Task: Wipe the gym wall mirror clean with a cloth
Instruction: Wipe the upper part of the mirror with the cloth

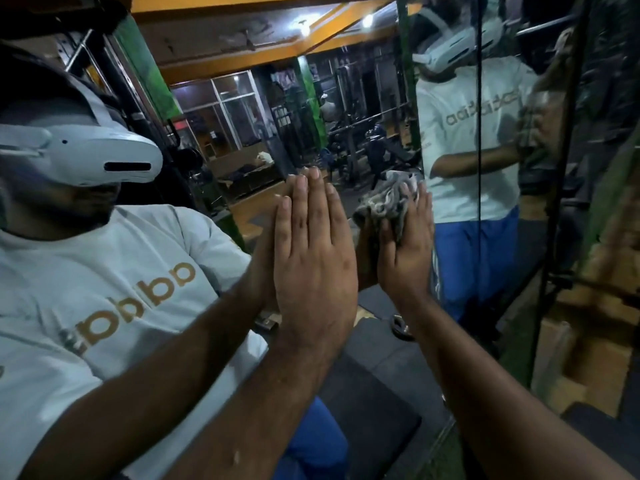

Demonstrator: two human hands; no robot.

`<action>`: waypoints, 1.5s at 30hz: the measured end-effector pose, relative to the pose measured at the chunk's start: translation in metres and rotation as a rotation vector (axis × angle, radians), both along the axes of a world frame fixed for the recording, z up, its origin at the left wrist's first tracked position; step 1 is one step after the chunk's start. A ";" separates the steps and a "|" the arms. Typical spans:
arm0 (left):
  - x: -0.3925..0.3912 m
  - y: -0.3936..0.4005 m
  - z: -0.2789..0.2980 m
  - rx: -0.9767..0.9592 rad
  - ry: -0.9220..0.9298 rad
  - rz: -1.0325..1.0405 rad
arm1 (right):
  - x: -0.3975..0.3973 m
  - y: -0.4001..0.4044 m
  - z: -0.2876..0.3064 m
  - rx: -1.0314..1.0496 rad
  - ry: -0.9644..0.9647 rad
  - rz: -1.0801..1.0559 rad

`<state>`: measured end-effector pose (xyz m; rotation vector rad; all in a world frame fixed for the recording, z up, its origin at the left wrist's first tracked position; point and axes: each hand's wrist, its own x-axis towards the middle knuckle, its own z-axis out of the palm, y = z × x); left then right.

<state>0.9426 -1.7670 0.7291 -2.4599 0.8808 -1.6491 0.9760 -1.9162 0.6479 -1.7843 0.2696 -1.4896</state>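
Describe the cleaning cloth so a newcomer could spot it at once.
Start at the wall mirror filling the view. Two hands press against it: the left hand is flat and bare, while the right hand pins the cloth to the glass. It is the only crumpled, grey mottled fabric there.

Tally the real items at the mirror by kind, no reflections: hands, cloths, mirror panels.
Hands: 2, left hand flat on the glass, right hand pressing the cloth
Cloths: 1, grey cloth
Mirror panels: at least 2, mirror
Total: 5
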 end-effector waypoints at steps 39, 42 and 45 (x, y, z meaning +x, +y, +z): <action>0.070 -0.248 -0.012 -0.034 -0.125 -0.094 | 0.065 -0.236 0.037 -0.175 -0.155 0.337; 0.073 -0.250 -0.019 -0.025 -0.117 -0.136 | 0.064 -0.243 0.019 -0.144 -0.132 0.266; 0.074 -0.249 -0.024 -0.013 -0.091 -0.192 | 0.057 -0.230 0.023 -0.061 -0.145 0.215</action>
